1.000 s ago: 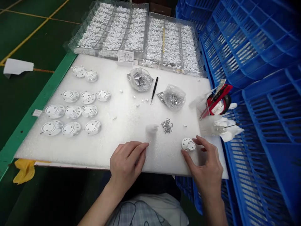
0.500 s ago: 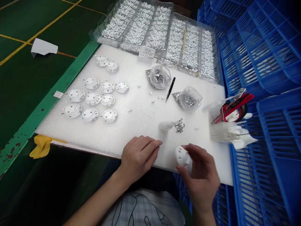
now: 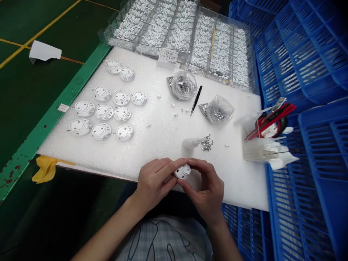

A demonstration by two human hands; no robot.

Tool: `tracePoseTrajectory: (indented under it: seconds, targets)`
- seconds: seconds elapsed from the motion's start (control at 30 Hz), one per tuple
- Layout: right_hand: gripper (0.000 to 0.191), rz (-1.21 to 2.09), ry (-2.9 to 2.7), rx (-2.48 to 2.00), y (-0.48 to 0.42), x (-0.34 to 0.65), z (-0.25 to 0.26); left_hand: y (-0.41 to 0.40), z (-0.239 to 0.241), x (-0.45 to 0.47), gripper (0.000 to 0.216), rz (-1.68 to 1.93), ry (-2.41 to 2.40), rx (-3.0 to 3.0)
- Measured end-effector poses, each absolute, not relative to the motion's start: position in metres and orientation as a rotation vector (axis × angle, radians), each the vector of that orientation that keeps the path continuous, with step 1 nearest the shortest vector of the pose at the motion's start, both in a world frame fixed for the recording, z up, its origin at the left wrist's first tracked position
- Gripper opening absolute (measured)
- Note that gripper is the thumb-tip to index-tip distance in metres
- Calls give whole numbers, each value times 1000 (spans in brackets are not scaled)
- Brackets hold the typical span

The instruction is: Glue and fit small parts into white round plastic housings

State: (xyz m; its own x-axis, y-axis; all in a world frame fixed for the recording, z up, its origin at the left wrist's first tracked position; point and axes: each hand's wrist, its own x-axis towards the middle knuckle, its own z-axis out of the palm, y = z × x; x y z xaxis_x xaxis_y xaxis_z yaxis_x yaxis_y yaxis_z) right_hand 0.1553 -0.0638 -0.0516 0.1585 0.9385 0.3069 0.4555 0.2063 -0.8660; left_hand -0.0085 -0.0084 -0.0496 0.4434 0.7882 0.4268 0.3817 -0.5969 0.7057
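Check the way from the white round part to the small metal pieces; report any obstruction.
Only the right hand, wrapped around that side of the white round part. Beyond lies bare foam; the white tuft sits left of the small metal pieces.

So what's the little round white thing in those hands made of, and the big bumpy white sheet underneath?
The small round white part looks like hard plastic or white-coated metal: it is smooth with a slight shine, but its look can't settle which. The bumpy white sheet looks like plastic foam, with tiny bubbles across its matte surface.
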Motion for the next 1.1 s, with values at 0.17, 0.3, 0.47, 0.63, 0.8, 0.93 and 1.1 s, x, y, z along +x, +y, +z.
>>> tracePoseTrajectory:
  seconds: [0.17,0.3,0.47,0.63,0.8,0.93,1.1]
  targets:
    - [42,634,-1406,-1361,-62,156,-52,-8,-49,-8,33,1017,967,2220]
    - [47,618,-1402,-1305,-60,157,-52,-9,-50,-7,32,1030,970,2236]
    - [52,618,-1413,-1282,-61,156,-51,-9,-52,-8,34,1023,958,2234]
    - [50,598,-1398,-1289,-62,155,-53,-8,-51,-9,36,1003,948,2227]
    - [38,570,-1341,-1386,-62,157,-52,-8,-48,-8,35,962,968,2236]
    - [40,624,-1369,-1457,-61,162,-48,-8,-48,-9,29,983,996,2224]
    - [39,682,-1393,-1439,-61,165,-45,-10,-48,-10,27,1049,1031,2146]
